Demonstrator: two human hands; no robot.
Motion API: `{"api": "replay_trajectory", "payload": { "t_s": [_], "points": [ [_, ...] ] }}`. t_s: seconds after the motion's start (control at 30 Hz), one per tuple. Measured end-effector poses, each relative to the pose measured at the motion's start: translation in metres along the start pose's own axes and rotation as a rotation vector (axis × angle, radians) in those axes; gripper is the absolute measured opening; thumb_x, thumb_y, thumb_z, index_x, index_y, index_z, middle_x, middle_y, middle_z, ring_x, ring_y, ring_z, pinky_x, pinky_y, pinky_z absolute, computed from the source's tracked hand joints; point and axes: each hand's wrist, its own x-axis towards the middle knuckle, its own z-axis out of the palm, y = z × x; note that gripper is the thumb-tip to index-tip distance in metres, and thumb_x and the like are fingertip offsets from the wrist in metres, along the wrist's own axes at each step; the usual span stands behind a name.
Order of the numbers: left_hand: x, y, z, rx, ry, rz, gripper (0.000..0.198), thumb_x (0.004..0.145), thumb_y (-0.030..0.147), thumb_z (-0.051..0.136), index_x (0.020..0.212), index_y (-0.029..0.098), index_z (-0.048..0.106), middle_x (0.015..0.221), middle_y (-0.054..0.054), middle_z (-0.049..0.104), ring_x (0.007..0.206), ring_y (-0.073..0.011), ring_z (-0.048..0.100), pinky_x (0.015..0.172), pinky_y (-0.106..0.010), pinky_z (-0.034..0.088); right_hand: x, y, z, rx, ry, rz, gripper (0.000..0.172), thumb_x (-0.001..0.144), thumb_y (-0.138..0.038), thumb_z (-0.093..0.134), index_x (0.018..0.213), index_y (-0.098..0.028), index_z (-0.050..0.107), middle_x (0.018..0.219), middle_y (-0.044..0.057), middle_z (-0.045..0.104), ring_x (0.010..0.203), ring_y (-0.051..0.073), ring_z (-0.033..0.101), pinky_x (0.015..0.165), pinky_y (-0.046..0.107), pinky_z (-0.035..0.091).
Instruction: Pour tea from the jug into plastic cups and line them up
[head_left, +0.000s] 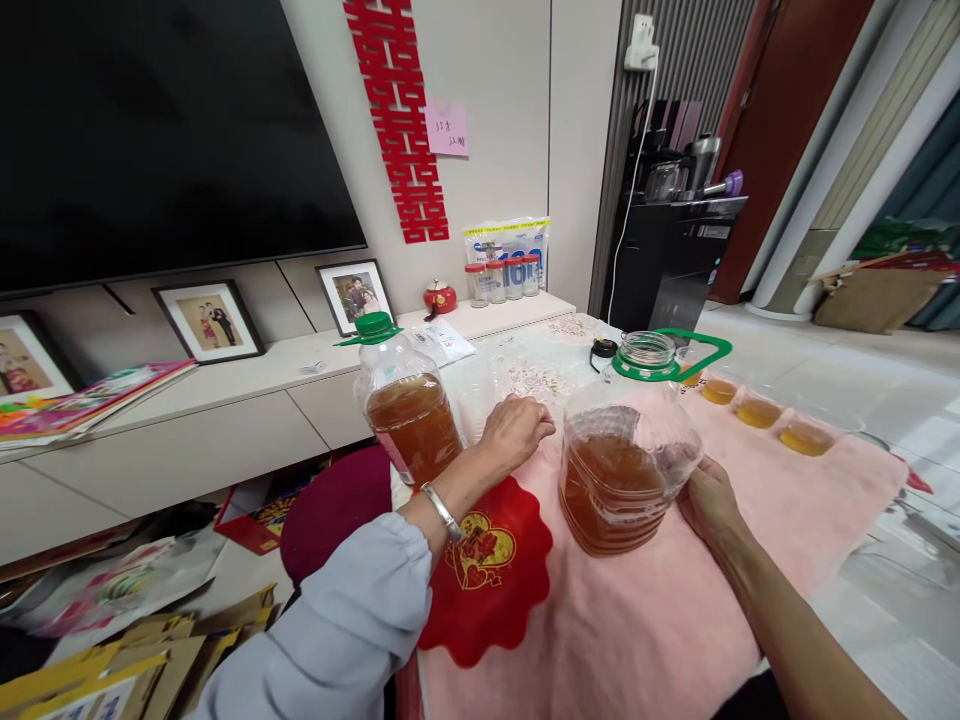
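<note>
Left hand [516, 436] curls (can't tell if empty) at nine o'clock of the uncapped jug [616, 490]; right hand [711, 502], half-open, cups it at four.

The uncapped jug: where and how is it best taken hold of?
Probably by its green handle, from the right, where the loop juts out from the neck; the left hand could steady the jug's broad body, since it is open and holds liquid.

Left jug [416, 425] behind tray [499, 600]; right jug [616, 490] on cloth [626, 630], left of cups [759, 413].
</note>
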Motion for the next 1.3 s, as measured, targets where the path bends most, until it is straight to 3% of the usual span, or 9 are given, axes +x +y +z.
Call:
{"api": "replay_trajectory", "payload": {
  "t_s": [0.27,0.47,0.83,1.07,1.3],
  "points": [
    [-0.004,0.002,-0.009,-0.021,0.061,0.019,0.029,0.103,0.025,0.051,0.113,0.016,0.076,0.117,-0.007,0.074,0.114,-0.0237,0.065,0.111,-0.038,0.046,-0.002,-0.005,0.003,-0.003,-0.015,0.005,0.026,0.099,-0.040,0.070,0.116,-0.020,0.069,0.111,0.004,0.073,0.087,0.016,0.071,0.074,0.034,0.062],
    [-0.007,0.003,-0.010,-0.056,0.060,-0.014,0.027,0.104,0.025,0.050,0.114,0.016,0.073,0.121,-0.006,0.071,0.114,-0.0208,0.065,0.100,-0.031,0.049,-0.005,-0.007,0.005,-0.008,-0.013,0.002,0.027,0.099,-0.041,0.069,0.114,-0.019,0.069,0.109,0.003,0.074,0.085,0.016,0.071,0.074,0.034,0.062],
    [-0.012,-0.001,-0.002,-0.049,0.092,-0.039,0.027,0.106,0.029,0.048,0.118,0.019,0.070,0.119,-0.006,0.066,0.113,-0.0230,0.064,0.094,-0.034,0.048,-0.005,-0.007,0.006,-0.003,-0.017,-0.003,0.026,0.099,-0.042,0.069,0.111,-0.019,0.070,0.104,0.002,0.074,0.082,0.015,0.071,0.072,0.033,0.062],
    [-0.017,0.005,-0.013,-0.129,0.119,-0.037,0.025,0.105,0.028,0.051,0.115,0.018,0.071,0.117,-0.005,0.069,0.110,-0.0195,0.064,0.094,-0.032,0.047,-0.005,-0.008,0.005,-0.014,-0.021,0.011,0.024,0.099,-0.041,0.070,0.108,-0.019,0.070,0.101,0.002,0.075,0.080,0.014,0.071,0.072,0.033,0.061],
    [-0.026,0.008,-0.031,-0.195,0.221,-0.042,0.021,0.103,0.027,0.057,0.115,0.020,0.073,0.116,-0.002,0.069,0.111,-0.0182,0.064,0.099,-0.033,0.048,-0.005,-0.010,0.007,-0.025,-0.007,0.005,0.023,0.098,-0.039,0.070,0.108,-0.018,0.070,0.102,0.002,0.074,0.081,0.014,0.070,0.071,0.033,0.061]
  ]
}}
